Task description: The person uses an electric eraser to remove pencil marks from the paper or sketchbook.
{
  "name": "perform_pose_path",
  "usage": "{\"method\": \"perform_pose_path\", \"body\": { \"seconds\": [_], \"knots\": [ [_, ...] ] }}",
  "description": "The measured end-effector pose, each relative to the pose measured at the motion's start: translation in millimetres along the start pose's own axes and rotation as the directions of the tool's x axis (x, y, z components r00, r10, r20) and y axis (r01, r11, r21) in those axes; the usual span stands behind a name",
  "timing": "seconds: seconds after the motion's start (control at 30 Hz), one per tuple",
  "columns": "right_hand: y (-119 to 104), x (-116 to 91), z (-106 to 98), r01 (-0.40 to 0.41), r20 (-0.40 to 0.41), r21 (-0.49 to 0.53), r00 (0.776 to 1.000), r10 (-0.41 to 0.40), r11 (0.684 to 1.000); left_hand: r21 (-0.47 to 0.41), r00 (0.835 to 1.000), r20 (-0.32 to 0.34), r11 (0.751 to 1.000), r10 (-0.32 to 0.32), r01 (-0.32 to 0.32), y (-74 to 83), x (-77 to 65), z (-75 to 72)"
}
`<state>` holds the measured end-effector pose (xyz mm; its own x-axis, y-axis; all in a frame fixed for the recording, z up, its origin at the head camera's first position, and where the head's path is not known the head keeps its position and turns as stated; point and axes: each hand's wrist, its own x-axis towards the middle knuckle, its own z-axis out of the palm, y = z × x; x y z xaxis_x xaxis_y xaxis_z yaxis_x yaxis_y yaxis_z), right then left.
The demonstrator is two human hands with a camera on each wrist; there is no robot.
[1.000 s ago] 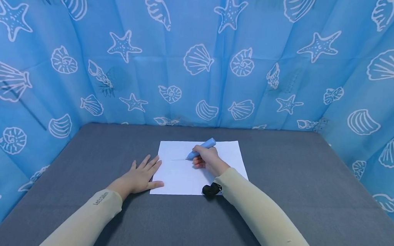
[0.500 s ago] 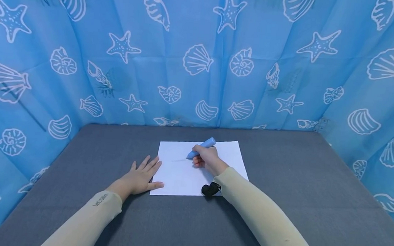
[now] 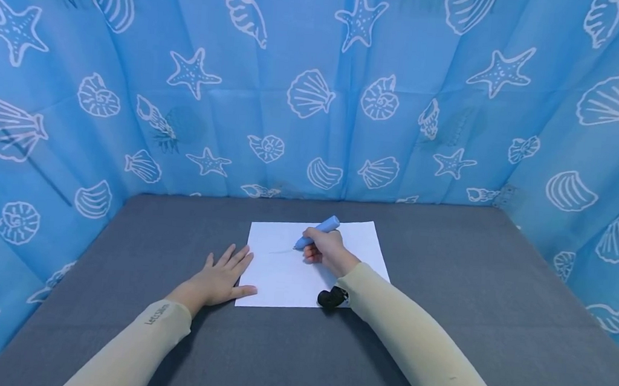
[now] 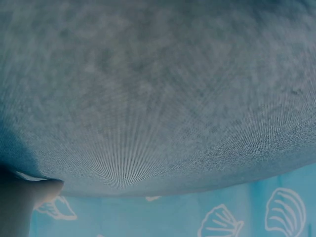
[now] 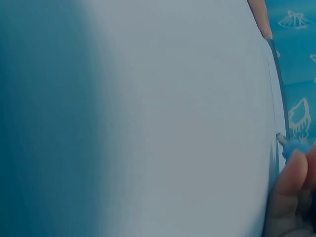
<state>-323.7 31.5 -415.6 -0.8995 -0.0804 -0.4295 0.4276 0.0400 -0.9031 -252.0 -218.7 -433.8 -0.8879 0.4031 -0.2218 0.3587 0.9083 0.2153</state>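
A sheet of white paper [image 3: 275, 284] lies flat on the grey table. My left hand [image 3: 219, 278] rests flat at its left edge, fingers spread and the thumb on the paper. With my right hand [image 3: 329, 252] I grip a thick blue pen [image 3: 324, 226], tilted so its tip points down and left at the paper. A thin, faint line [image 3: 280, 252] runs leftward from the tip. In the right wrist view the pen's narrow tip [image 5: 281, 138] meets the sheet near the line. Only part of the left hand [image 4: 37, 197] shows in the left wrist view.
A grey cloth covers the table [image 3: 460, 290] around the paper. Behind it and on both sides hangs a blue curtain [image 3: 272, 111] with white shells and starfish. A small black device [image 3: 332, 298] sits at my right wrist, over the paper's lower edge.
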Motion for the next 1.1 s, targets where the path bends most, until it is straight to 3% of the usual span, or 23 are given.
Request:
{"method": "perform_pose_path", "body": {
  "seconds": [0.23,0.5,0.73,1.1],
  "knots": [
    [0.3,0.1,1.5,-0.01,0.012,-0.005,1.0,0.01,1.0,-0.012,1.0,-0.003,1.0,0.009,-0.009,-4.3,-1.0,2.4],
    [0.2,0.1,-1.6,-0.01,0.008,0.064,1.0,0.01,0.998,-0.015,1.0,-0.009,1.0,0.018,-0.018,-2.5,-1.5,1.4],
    [-1.2,-0.5,-4.5,-0.038,0.062,0.044,0.997,0.035,0.998,-0.002,1.0,0.009,1.0,0.001,-0.001,-5.2,3.9,4.4],
    [-0.7,0.3,-0.2,-0.033,0.007,0.02,0.999,0.033,0.999,-0.017,1.0,0.001,1.0,0.015,-0.015,-5.6,1.6,3.6]
  ]
}}
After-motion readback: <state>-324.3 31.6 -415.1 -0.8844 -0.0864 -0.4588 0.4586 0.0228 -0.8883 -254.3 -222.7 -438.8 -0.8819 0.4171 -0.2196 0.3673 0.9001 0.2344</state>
